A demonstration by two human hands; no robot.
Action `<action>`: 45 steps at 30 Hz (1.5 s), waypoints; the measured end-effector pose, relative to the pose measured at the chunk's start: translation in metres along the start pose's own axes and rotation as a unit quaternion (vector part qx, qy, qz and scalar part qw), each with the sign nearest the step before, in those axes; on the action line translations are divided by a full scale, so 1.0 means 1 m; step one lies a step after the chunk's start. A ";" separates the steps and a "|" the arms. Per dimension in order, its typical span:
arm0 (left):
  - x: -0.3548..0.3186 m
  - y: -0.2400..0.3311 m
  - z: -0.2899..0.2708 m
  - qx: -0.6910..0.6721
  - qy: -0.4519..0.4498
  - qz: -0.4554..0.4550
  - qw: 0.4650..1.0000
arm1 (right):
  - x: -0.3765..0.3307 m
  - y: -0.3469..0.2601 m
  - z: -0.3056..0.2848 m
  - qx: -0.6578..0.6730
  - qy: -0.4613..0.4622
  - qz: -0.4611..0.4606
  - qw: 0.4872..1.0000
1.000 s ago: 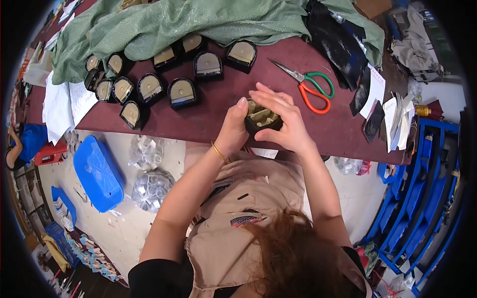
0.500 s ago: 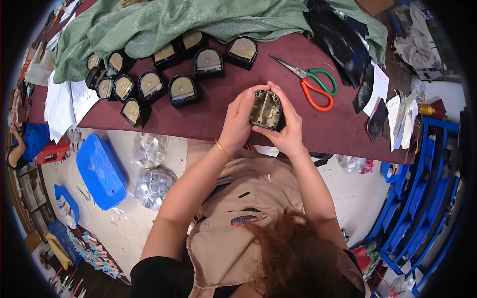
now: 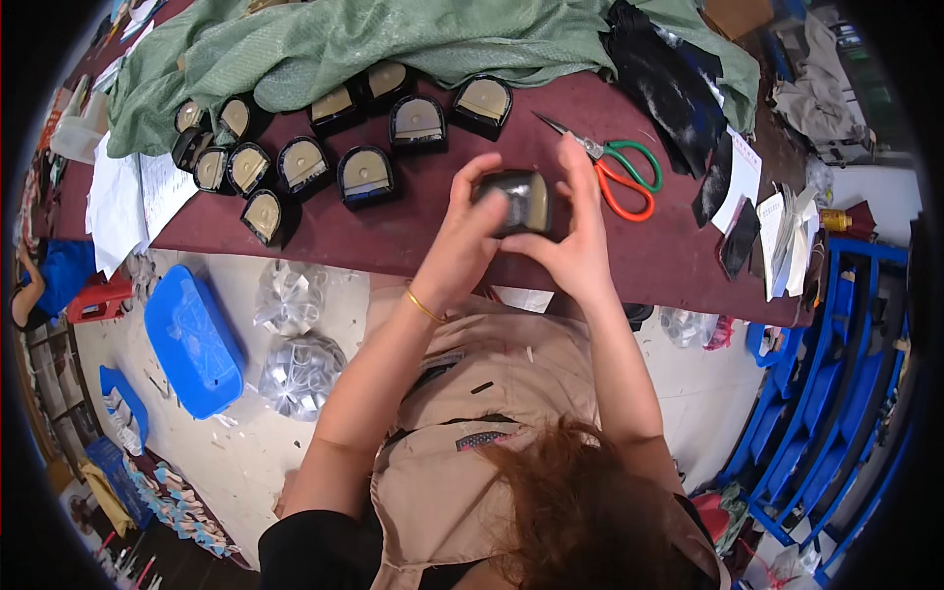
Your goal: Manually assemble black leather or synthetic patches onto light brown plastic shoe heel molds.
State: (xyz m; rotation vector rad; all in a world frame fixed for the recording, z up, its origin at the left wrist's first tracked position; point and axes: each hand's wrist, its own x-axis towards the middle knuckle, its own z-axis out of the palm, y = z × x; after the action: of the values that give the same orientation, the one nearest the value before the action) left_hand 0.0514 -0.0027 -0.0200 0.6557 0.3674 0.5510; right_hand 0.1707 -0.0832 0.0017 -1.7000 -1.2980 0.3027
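The block [image 3: 516, 202] has just been turned over: half a second ago its ribbed hollow faced up, and now a smooth black side shows, with a tan face toward 3 o'clock. That suggests the work in hand is at a turning or handling stage, the hollow no longer in view. The block is held above the near edge of the counter [image 3: 344, 234]. The left hand [image 3: 454, 231] grips it from 9 o'clock, fingers curled and thumb blurred across the black side. The right hand [image 3: 582, 236] has its fingers spread and standing off at 3 o'clock, its thumb by the block's 6 o'clock edge; whether that thumb presses I cannot tell. Measured from the block, similar blocks [image 3: 366, 177] sit between 9 and 11 o'clock, apparently unmoved, as are the scissors [image 3: 626, 187], between 2 and 3 o'clock near the right fingers. The green sheet [image 3: 442, 44] lies at 12 o'clock, black scraps [image 3: 659, 88] at 2.
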 end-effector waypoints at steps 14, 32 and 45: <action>-0.001 -0.007 -0.009 0.055 0.033 0.001 0.998 | 0.000 0.007 0.013 0.379 -0.076 0.200 0.900; 0.002 -0.009 -0.001 0.064 0.049 0.036 0.996 | 0.002 0.009 0.015 0.497 -0.051 0.219 0.838; 0.003 -0.006 0.000 0.214 0.020 0.038 0.976 | 0.007 0.000 0.014 0.064 0.023 0.160 0.985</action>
State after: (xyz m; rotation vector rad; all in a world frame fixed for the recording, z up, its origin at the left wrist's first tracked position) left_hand 0.0558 -0.0053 -0.0248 1.0791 0.5080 0.5637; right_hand 0.1636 -0.0699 -0.0032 -1.7918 -0.9484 0.5203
